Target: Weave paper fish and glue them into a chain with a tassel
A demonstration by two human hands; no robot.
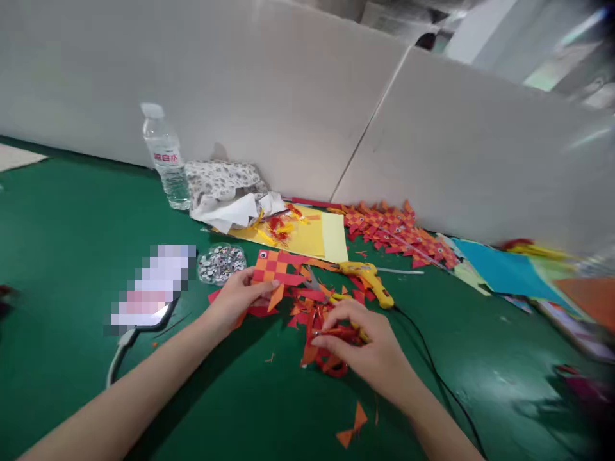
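My left hand is closed on a woven paper fish, checkered red and orange, with a googly eye at its upper left. My right hand has thumb and forefinger pinched together at a small red piece whose kind I cannot make out. Right beside those fingers are red-handled scissors, partly covered by the hand and paper. Grey blades with yellow behind them point toward the fish; the hand hides where they lead. Red and orange paper scraps lie between the hands.
A yellow glue gun with a black cord lies right of the scraps. Behind it is a pile of woven paper fish. A box of googly eyes, a phone on a cable and a water bottle are at left. Blue paper lies right.
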